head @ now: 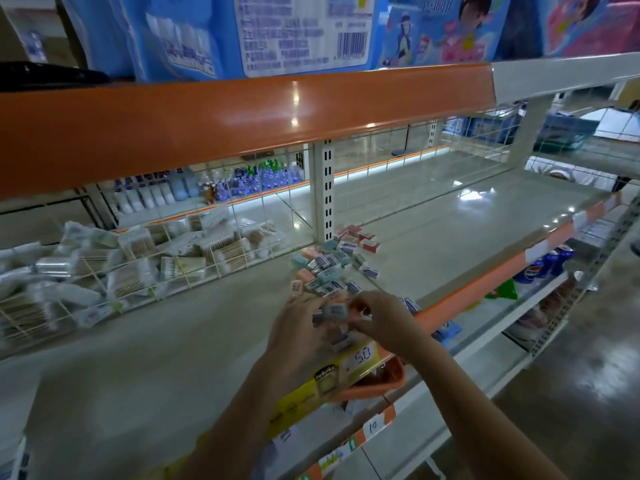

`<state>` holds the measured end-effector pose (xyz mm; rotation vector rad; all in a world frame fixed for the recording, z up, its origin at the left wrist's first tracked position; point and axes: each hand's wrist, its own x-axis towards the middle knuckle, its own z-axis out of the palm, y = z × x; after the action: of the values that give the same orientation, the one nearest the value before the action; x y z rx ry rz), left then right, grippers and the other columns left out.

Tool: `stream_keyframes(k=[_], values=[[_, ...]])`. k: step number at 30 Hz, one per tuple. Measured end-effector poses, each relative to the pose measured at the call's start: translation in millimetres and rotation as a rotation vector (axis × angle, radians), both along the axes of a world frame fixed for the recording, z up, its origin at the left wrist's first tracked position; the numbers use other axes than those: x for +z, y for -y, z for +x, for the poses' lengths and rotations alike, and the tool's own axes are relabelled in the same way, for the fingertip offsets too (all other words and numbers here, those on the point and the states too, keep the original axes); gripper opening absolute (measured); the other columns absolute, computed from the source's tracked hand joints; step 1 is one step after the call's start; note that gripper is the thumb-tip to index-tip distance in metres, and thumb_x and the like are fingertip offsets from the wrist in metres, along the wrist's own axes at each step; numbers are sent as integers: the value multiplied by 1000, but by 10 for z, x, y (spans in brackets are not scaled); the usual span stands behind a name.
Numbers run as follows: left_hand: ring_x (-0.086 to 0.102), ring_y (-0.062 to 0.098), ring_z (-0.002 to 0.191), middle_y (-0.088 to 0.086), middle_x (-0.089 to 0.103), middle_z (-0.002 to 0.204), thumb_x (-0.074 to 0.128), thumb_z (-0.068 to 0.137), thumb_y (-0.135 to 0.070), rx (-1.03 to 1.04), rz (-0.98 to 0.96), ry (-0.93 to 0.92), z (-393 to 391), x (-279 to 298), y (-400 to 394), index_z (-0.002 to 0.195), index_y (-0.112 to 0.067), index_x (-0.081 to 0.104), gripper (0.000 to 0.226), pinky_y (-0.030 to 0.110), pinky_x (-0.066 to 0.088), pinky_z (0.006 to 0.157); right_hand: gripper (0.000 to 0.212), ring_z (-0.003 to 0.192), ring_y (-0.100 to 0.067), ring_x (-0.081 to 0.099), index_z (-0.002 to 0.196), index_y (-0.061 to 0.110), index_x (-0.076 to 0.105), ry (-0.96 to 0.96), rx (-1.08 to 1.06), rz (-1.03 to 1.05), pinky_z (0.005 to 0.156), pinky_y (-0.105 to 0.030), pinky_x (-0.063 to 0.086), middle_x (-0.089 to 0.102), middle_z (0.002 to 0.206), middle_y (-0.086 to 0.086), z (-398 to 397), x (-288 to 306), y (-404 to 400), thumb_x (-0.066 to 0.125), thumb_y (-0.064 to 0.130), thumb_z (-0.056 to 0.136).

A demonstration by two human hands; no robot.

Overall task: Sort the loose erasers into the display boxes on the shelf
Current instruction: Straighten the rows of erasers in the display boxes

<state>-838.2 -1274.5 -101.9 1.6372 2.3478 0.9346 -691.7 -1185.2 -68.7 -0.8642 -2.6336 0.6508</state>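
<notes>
A heap of loose erasers [329, 268] in blue, orange and white sleeves lies on the grey shelf [173, 341] near its front edge. A few red-and-white erasers [360, 237] lie behind the heap by the upright post. My left hand [298, 327] holds several erasers stacked against its fingers, low at the shelf's front edge. My right hand [381, 317] pinches a small eraser [360, 311] right beside that stack. A yellow display box [325, 379] with a "5.0" tag sits just under my hands. What the box contains is hidden.
A wire basket [104, 268] of cotton-swab packs fills the shelf's left side. The orange upper shelf lip [242, 112] overhangs close above. An orange tray [377, 382] and cans [547, 263] sit on lower shelves to the right. The shelf's right half is bare.
</notes>
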Motion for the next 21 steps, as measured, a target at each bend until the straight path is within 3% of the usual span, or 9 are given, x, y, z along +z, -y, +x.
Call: stream_keyframes(k=[4,8,11,15,17,21], values=[[58,10,100,-6,62,116,68,84,-20,14,73,93,-25,147,187,122,-22,63,38,16,41,76,18,90,-9,65,104,16,62,-298,17,-453,86,-27,54,67,99,2,100,26,42,63,13,86],[56,-3,74,-17,63,94,63,88,-22,13,171,343,13,277,482,110,-32,67,24,11,40,58,27,98,-22,65,106,13,62,-548,118,-931,90,-32,52,67,102,-10,190,45,190,57,-4,85],[57,-2,71,-16,63,82,63,89,-20,46,226,472,42,356,706,95,-40,65,21,12,41,56,34,93,-21,65,103,8,62,-699,155,-1197,84,-27,54,67,96,-8,183,45,330,51,-15,80],[52,-3,58,-14,63,67,59,91,-21,127,261,567,43,382,973,88,-31,67,13,14,38,54,35,90,-19,67,95,10,70,-773,233,-1272,75,-24,55,70,95,-9,129,36,517,57,-12,71],[50,-1,55,-13,65,66,54,93,-19,151,270,624,41,396,1103,86,-24,67,16,17,39,53,33,95,-19,67,91,16,75,-779,295,-1295,77,-23,54,71,100,-6,81,23,609,71,0,63],[49,6,57,-8,69,68,48,96,-17,209,300,712,33,432,1367,87,-14,66,20,21,39,51,48,97,-20,65,99,14,73,-740,395,-1330,81,-24,53,69,101,-9,-60,-32,785,88,20,54]])
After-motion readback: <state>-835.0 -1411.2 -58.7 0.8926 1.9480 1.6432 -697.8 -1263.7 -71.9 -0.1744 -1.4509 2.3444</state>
